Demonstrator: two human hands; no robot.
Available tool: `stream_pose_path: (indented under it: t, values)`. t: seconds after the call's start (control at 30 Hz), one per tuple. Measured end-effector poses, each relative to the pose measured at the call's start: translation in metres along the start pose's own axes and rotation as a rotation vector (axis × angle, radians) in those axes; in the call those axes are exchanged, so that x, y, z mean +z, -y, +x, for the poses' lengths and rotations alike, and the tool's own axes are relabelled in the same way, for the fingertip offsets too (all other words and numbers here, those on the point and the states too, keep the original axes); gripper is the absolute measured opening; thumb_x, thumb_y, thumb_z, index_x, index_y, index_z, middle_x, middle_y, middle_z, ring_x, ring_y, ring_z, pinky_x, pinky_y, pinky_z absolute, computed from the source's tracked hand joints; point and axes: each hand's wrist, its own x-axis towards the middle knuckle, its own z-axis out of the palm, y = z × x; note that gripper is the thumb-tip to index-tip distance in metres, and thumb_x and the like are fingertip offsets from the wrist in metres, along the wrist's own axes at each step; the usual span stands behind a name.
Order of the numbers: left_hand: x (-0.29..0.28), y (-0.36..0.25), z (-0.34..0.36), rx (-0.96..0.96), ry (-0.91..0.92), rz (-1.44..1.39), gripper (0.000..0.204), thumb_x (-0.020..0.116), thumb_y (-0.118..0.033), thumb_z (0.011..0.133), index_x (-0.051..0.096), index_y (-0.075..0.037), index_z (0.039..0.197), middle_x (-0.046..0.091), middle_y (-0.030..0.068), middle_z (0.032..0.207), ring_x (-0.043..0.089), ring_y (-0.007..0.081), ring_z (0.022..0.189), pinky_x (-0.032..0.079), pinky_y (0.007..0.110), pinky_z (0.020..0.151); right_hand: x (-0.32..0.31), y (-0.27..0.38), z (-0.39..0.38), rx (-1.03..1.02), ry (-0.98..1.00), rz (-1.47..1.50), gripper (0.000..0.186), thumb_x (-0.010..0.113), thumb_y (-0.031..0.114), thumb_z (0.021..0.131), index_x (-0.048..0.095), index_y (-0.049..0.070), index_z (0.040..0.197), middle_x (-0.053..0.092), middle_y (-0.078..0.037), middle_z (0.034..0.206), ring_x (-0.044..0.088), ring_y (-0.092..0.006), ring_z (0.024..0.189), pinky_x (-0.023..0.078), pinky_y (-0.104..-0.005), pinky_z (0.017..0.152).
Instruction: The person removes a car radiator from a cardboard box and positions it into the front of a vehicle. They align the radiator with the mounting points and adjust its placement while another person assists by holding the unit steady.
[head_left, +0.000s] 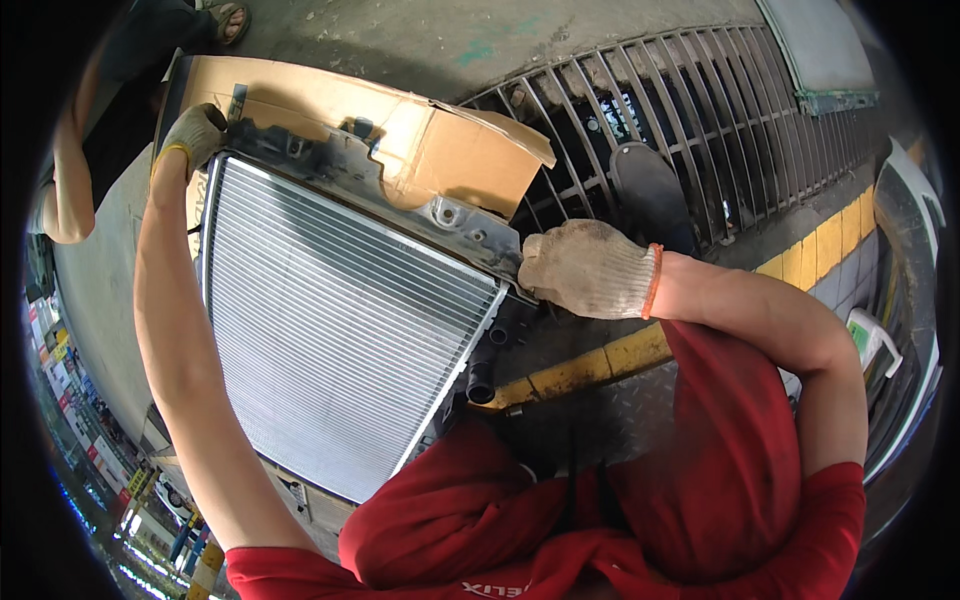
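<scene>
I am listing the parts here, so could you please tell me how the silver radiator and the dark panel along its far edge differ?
The radiator is silver with fine parallel lines, while the dark panel is dark grey with holes. The radiator is broad and four-sided; the dark panel is narrow, with an irregular far edge. Both span roughly the same width where they run alongside each other.

Space above the radiator's silver fins (330, 320) lay open, but a dark bracket (345, 165) lined the far edge and a black pipe stub (481, 380) jutted out at right.
</scene>
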Motion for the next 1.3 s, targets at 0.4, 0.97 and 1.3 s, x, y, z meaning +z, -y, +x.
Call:
stream_pose_path:
  t: [0.4,0.97,1.3]
  values:
    - [0.001,0.0,-0.003,-0.004,0.02,-0.071,0.035,0.084,-0.026,0.091,0.078,0.0,0.114,0.079,0.0132,0.099,0.073,0.0226,0.087,0.059,0.038,0.081,-0.008,0.005,-0.002,0.052,0.08,0.011,0.019,0.066,0.016,0.099,0.076,0.008,0.113,0.074,-0.015,0.112,0.08,-0.0299,0.098,0.064,-0.0431,0.083]
    - [0.002,0.005,-0.007,-0.028,-0.005,-0.251,0.04,0.082,-0.016,0.087,0.078,0.0,0.124,0.081,0.0168,0.11,0.077,0.0259,0.092,0.061,0.036,0.086,-0.005,0.011,-0.005,0.036,-0.034,0.05,0.018,0.07,0.011,0.091,0.077,0.007,0.107,0.072,-0.013,0.108,0.078,-0.0292,0.095,0.061,-0.0424,0.083]
    - [0.01,0.006,-0.006,-0.013,-0.031,-0.234,0.033,0.08,-0.016,0.088,0.081,0.001,0.116,0.081,0.0134,0.104,0.075,0.024,0.091,0.058,0.037,0.088,-0.004,0.015,-0.007,0.006,-0.048,-0.007,0.018,0.071,0.014,0.092,0.077,0.009,0.108,0.071,-0.01,0.109,0.076,-0.0259,0.099,0.06,-0.0424,0.086]
